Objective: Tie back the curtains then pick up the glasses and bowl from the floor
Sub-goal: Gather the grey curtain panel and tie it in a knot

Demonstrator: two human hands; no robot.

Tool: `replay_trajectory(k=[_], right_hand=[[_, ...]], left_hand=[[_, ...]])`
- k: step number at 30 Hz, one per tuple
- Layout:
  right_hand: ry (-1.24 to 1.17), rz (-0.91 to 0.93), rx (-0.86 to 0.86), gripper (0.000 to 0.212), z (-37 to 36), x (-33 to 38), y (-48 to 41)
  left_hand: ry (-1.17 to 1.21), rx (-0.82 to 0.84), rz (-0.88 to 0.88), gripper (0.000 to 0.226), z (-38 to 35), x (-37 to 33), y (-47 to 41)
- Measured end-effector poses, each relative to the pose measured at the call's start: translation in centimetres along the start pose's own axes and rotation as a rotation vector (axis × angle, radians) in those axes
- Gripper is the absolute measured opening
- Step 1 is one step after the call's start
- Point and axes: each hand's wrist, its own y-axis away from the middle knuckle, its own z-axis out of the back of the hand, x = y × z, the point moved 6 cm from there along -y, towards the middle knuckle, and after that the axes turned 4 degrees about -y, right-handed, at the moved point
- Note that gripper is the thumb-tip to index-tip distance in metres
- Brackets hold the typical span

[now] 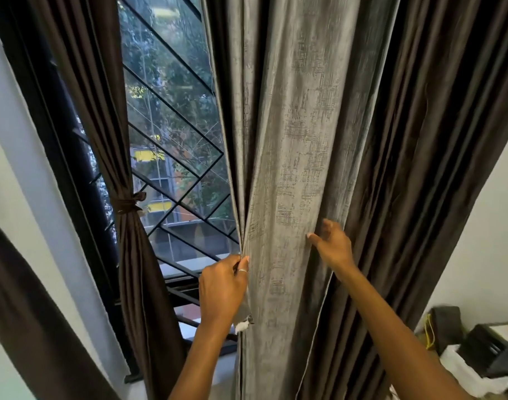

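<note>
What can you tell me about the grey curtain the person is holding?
The grey curtain looks like heavy fabric with a silvery sheen and a mottled, crosshatched pattern. It hangs untied in long vertical folds before the window, with a dark brown curtain on its right. The left hand pinches its left edge, bunching the folds there. The right hand holds its right side, thumb on the front. A frayed pale scrap shows below the left hand.
</note>
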Motion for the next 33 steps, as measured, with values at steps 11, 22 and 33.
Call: replay_trajectory(k=[11,22,33], right_hand=[[0.038,0.107,-0.038,0.041,0.9,-0.6,-0.3],[-0.021,0.179,-0.194,0.051,2.9,-2.2,3.7],[0.059,0.413,-0.055,0.043,-4.1,2.5,9.9]], left_hand=[[-0.036,-0.017,-0.003,0.037,0.7,1.9,-1.3],[-0.032,-0.044,0.001,0.037,-0.5,1.6,-1.2],[0.016,-0.047,-0.040,0.033,-1.7,-2.5,0.7]])
